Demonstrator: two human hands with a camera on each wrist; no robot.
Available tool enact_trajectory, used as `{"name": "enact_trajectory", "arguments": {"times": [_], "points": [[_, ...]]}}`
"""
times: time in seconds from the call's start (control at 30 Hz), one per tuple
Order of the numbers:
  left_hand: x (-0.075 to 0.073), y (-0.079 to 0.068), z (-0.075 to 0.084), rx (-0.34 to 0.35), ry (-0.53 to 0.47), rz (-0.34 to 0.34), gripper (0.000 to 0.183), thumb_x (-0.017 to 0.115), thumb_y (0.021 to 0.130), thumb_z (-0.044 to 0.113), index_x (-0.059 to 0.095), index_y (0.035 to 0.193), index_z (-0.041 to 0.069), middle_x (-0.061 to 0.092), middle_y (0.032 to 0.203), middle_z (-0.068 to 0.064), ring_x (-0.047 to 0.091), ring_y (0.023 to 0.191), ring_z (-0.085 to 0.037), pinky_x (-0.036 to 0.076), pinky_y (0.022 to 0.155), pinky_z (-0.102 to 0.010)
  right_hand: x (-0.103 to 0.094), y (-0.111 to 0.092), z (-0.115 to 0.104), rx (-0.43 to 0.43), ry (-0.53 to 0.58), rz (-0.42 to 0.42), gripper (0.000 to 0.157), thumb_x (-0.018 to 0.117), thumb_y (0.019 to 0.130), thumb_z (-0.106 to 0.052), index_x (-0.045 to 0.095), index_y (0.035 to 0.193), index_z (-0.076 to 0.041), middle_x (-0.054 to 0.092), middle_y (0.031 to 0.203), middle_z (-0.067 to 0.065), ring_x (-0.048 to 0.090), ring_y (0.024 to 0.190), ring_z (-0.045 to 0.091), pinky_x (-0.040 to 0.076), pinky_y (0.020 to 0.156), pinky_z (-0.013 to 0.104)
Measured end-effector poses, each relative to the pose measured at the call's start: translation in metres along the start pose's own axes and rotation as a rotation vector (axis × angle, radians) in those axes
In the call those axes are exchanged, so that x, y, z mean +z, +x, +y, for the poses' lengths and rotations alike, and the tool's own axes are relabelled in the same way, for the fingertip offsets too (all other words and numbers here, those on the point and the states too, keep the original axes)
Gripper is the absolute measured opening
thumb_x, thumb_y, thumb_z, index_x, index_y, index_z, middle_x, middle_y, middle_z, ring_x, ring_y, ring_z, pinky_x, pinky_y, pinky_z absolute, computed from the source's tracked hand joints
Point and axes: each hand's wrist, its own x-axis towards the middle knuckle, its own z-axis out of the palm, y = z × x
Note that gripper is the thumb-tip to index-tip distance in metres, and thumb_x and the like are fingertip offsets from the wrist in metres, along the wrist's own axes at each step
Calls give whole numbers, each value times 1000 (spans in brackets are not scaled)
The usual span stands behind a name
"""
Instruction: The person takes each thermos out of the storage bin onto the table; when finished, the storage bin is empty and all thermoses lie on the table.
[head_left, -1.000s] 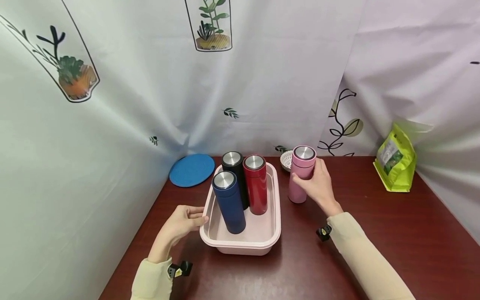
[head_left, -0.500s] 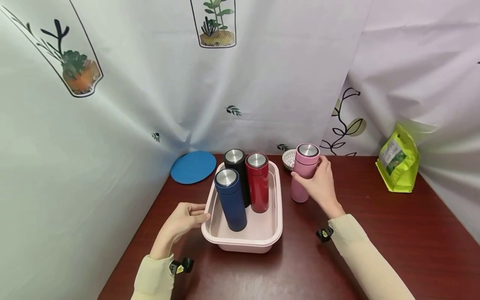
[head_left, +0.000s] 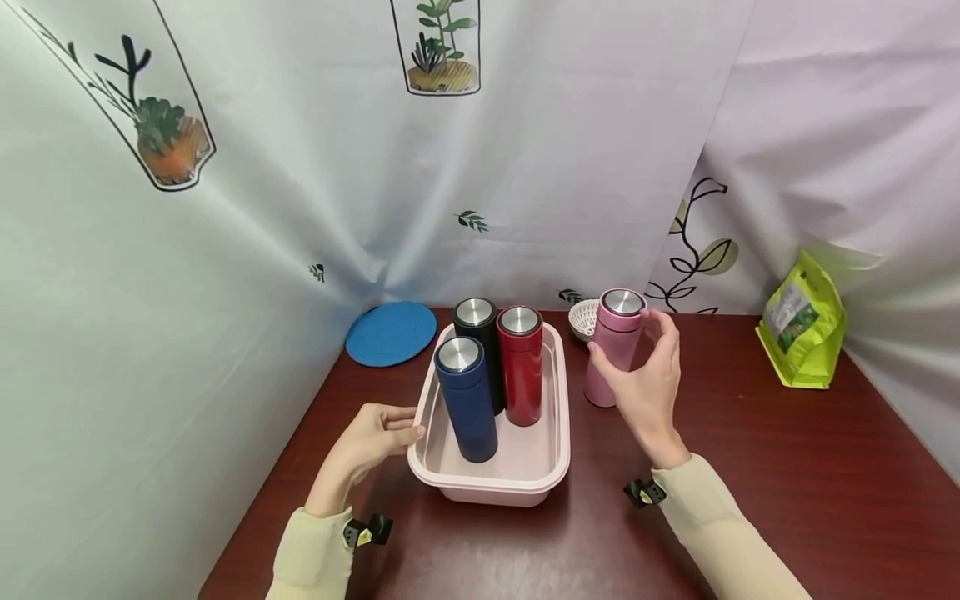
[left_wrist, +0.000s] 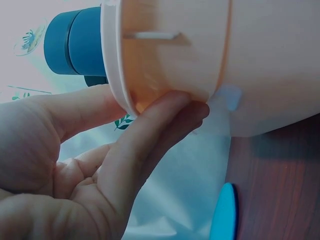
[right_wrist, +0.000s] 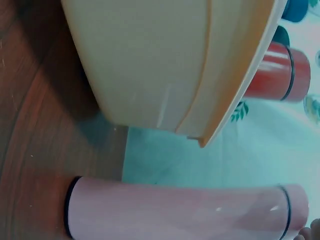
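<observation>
In the head view, my left hand holds the left rim of a pale pink plastic basin. The left wrist view shows its thumb at the rim and fingers against the outer wall. Inside the basin stand a blue thermos, a black thermos and a red thermos. Right of the basin, a pink thermos stands upright on the table. My right hand pinches its upper part, thumb at the front left and fingers beside the lid. Only fingertips show in the right wrist view.
A blue round mat lies at the back left. Behind the pink thermos sits a small white woven basket, partly hidden. A green pouch stands at the back right. Patterned curtains hang behind and beside the dark red table.
The right hand's fingers have moved from behind the pink thermos to the side of its lid, and its wrist has turned. The head view has shifted slightly. My left hand stays at the rim.
</observation>
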Motion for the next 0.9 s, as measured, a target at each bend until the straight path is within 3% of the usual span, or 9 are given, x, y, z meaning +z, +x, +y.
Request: {"name": "enact_trajectory", "arguments": {"times": [0.2, 0.33, 0.57, 0.9], "points": [[1, 0, 2, -5, 0, 10, 47, 65, 91, 1, 49, 130, -19, 58, 123, -37, 65, 106, -44, 59, 82, -43, 4, -4, -14, -61, 32, -23, 80, 88, 68, -16, 45, 133, 2, 57, 129, 15, 55, 122, 24, 42, 106, 26], [1, 0, 2, -6, 0, 18, 47, 65, 91, 1, 49, 130, -20, 58, 123, -37, 66, 105, -43, 59, 82, -44, 11, -5, -20, -65, 52, -138, 81, 89, 68, -16, 46, 134, 2, 57, 129, 16, 56, 122, 25, 43, 107, 26], [1, 1, 2, -2, -1, 9, 48, 65, 91, 2, 48, 131, -20, 58, 124, -37, 64, 107, -45, 59, 83, -44, 25, -7, -21, 21, 95, -371, 81, 89, 71, -18, 45, 138, -4, 56, 135, 13, 53, 129, 26, 41, 110, 37], [1, 0, 3, -19, 23, 34, 48, 67, 89, 1, 50, 129, -20, 62, 119, -35, 69, 99, -40, 60, 80, -43, 40, -10, -18, 132, 134, -578, 81, 87, 73, -23, 46, 141, -7, 54, 141, 13, 52, 131, 27, 44, 107, 43]]}}
